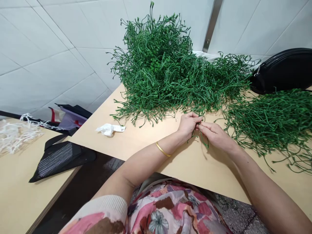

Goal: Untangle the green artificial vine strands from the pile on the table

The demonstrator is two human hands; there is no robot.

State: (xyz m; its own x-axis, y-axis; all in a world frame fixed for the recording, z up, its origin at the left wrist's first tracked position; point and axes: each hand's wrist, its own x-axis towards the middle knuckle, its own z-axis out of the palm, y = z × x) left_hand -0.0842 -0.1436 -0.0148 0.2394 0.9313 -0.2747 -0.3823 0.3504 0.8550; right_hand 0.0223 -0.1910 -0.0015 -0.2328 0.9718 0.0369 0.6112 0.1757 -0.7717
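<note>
My left hand (187,126) and my right hand (214,135) meet over the table, fingertips pinched together around a few thin green stems (204,141). Loose ends of these stems hang below my fingers; the pinched part is mostly hidden. They look like artificial plant stems. Just beyond my hands rises a large tangled heap of green stems (158,71) with small bud-like tips. A second, lower pile of green stems (273,120) lies to the right of my right hand.
A crumpled white tissue (107,129) lies left on the table (97,143). At the back right sits a black bag (282,70). Another table (14,182) at left holds white branching pieces (17,135) and a black mesh-panelled item (58,159). A tiled wall (60,65) stands behind.
</note>
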